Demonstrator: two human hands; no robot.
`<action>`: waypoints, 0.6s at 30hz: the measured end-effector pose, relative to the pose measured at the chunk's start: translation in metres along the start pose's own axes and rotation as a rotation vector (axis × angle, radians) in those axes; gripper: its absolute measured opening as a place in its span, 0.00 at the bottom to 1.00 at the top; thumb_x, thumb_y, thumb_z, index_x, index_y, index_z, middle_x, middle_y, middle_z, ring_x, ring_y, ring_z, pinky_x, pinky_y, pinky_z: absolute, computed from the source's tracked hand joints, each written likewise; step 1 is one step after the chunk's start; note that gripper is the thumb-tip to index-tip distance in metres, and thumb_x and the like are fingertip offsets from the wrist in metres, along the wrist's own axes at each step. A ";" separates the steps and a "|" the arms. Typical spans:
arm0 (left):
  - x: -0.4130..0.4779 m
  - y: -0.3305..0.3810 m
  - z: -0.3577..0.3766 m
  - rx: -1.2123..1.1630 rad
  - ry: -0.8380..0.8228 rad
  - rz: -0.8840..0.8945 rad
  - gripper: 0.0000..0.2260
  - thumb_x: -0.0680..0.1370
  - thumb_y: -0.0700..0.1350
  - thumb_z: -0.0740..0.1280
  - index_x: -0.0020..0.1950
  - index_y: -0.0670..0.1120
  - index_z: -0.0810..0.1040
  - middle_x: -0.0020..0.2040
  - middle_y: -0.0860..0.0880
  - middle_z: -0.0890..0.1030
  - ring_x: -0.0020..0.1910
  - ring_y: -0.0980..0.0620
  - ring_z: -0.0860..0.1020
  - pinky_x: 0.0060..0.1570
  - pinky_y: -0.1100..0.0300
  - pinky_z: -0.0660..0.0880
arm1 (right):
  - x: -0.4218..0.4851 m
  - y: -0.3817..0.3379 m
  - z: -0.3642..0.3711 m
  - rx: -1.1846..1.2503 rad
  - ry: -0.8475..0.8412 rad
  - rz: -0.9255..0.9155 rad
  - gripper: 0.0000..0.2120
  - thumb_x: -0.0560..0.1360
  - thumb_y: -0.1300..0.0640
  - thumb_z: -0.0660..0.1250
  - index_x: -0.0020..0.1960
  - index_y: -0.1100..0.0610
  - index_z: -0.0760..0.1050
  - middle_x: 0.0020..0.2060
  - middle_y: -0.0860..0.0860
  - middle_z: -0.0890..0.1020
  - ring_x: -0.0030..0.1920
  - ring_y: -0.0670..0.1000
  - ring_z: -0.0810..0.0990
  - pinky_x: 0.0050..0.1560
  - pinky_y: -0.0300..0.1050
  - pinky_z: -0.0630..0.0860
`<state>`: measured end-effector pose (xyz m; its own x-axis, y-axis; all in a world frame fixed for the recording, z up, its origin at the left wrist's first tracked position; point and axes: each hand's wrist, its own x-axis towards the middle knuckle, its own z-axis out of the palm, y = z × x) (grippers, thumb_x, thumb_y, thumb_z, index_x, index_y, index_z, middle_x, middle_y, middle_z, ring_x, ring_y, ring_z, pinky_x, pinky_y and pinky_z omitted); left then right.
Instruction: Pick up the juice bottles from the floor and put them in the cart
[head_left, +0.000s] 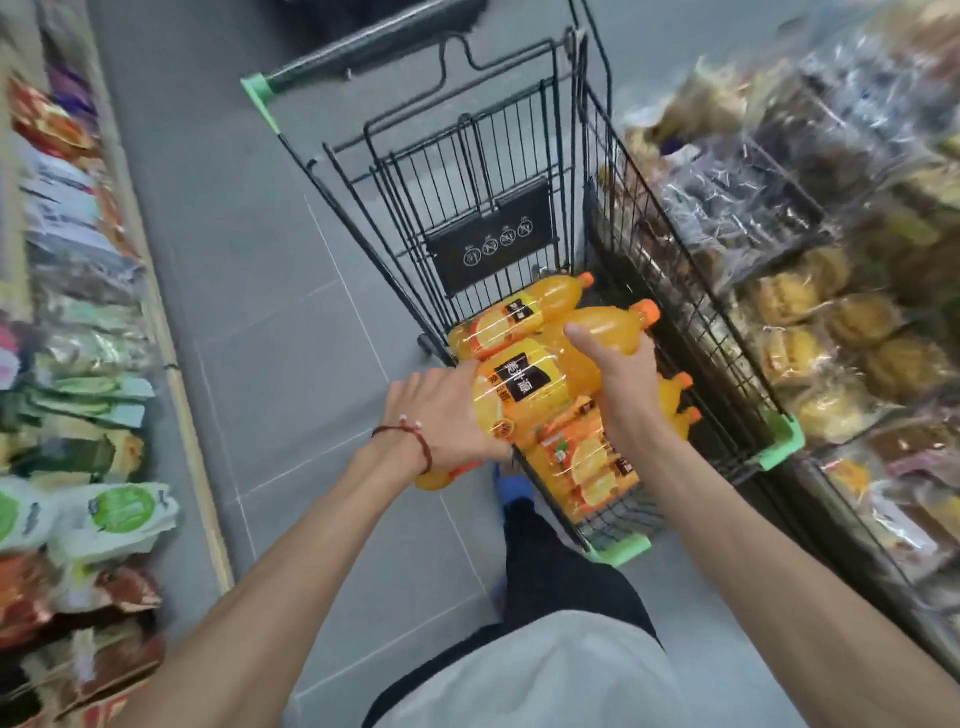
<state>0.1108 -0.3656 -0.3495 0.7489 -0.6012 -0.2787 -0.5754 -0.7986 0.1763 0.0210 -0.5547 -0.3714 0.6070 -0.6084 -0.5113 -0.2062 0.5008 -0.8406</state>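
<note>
Fingers of both hands clamp a large orange plastic juice bottle (540, 384): left hand (441, 415) at its base end, right hand (621, 384) near the neck. It lies cap-far above the black wire cart (779, 441), over similar stacked bottles (509, 317); the far-right corner looks free.

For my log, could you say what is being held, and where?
A juice bottle: the left hand grips its lower body, the right hand its shoulder below the cap.
</note>
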 end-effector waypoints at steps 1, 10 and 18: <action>0.020 -0.001 -0.007 0.008 -0.024 0.005 0.41 0.51 0.78 0.65 0.58 0.57 0.73 0.39 0.55 0.77 0.37 0.47 0.75 0.40 0.54 0.76 | 0.016 -0.008 0.006 0.003 0.007 0.006 0.60 0.52 0.37 0.87 0.76 0.55 0.65 0.66 0.54 0.81 0.65 0.58 0.82 0.68 0.66 0.76; 0.163 -0.012 -0.022 0.029 -0.180 0.049 0.50 0.51 0.78 0.64 0.69 0.55 0.71 0.40 0.54 0.77 0.42 0.45 0.78 0.47 0.49 0.79 | 0.140 -0.033 0.034 -0.029 0.107 0.122 0.54 0.59 0.42 0.87 0.75 0.58 0.65 0.62 0.56 0.83 0.60 0.57 0.85 0.64 0.63 0.80; 0.237 -0.018 0.001 0.001 -0.320 0.108 0.53 0.52 0.79 0.67 0.70 0.51 0.70 0.37 0.53 0.74 0.39 0.47 0.77 0.43 0.54 0.78 | 0.203 -0.021 0.044 -0.093 0.182 0.122 0.45 0.61 0.46 0.86 0.69 0.63 0.72 0.59 0.59 0.84 0.59 0.59 0.85 0.63 0.66 0.80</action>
<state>0.2983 -0.4940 -0.4202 0.5425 -0.6427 -0.5409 -0.6464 -0.7306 0.2198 0.1820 -0.6616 -0.4494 0.4268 -0.6521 -0.6266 -0.3442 0.5237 -0.7793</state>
